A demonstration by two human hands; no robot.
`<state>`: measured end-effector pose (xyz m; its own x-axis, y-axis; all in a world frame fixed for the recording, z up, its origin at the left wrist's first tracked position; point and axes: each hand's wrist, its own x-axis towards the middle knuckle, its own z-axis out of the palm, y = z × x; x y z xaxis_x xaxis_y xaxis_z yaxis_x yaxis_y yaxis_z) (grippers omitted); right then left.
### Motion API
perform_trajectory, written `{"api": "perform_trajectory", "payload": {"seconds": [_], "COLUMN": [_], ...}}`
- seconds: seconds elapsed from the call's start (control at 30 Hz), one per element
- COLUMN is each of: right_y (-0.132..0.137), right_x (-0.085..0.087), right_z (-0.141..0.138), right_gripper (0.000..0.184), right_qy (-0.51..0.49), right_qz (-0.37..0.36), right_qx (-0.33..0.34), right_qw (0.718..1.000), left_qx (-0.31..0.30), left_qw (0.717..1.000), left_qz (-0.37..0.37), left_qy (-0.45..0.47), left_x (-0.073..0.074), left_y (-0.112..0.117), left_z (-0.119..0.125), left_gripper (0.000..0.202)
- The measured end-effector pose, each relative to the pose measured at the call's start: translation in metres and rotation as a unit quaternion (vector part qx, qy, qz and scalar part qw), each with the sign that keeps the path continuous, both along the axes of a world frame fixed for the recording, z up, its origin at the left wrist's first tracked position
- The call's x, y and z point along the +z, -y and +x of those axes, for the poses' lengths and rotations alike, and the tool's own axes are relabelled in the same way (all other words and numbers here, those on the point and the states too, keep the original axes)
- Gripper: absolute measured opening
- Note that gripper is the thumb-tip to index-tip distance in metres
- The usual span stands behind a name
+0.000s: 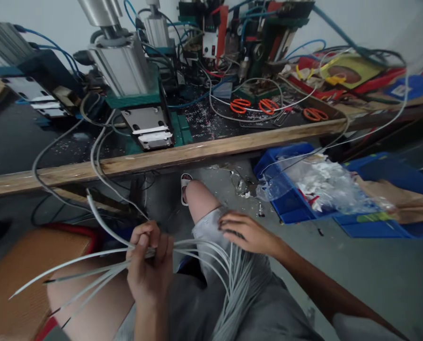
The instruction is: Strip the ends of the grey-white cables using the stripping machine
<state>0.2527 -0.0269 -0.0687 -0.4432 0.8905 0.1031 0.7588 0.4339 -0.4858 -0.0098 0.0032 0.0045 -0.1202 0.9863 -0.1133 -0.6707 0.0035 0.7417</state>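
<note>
My left hand is closed around several thin white cables. Their loose ends fan out to the left over my thigh, some with dark tips. From that fist the same cables curve right into a thick bundle of white cables lying across my lap. My right hand is over the top end of this bundle, its slightly bent fingers apart and nothing visible between them. Whether its palm touches the cables I cannot tell.
A bench with a wooden edge carries a pneumatic press, another press and orange-handled scissors. Below at right, a blue bin holds plastic scraps. A brown seat is at lower left. Cables hang from the bench.
</note>
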Motion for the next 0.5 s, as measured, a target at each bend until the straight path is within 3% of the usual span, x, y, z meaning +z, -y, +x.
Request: {"api": "perform_trajectory", "payload": {"seconds": [0.07,0.2,0.3,0.43,0.5], "right_y": [0.016,0.050,0.065,0.050,0.032], "right_x": [-0.006,-0.021,-0.019,-0.002,0.003], "right_z": [-0.008,0.009,0.023,0.008,-0.017], "right_gripper": [0.034,0.051,0.052,0.039,0.048], "right_qy": [-0.018,-0.025,-0.043,-0.144,-0.220], "right_qz": [-0.033,-0.055,-0.053,-0.006,-0.019], "right_qx": [0.031,-0.039,-0.068,-0.063,-0.041], "right_qw": [0.999,0.997,0.995,0.988,0.974], "left_qx": [0.008,0.005,-0.006,-0.019,-0.015], "left_qw": [1.000,0.999,0.999,0.998,0.998], "left_qz": [-0.009,-0.016,0.001,0.036,0.048], "left_qy": [0.007,0.037,0.046,0.042,0.028], "left_x": [-0.001,-0.003,0.002,0.021,0.028], "left_y": [0.002,0.006,0.010,0.021,0.025], "left_z": [0.002,0.006,0.015,0.033,0.042], "left_gripper": [0.018,0.019,0.020,0.021,0.018]}}
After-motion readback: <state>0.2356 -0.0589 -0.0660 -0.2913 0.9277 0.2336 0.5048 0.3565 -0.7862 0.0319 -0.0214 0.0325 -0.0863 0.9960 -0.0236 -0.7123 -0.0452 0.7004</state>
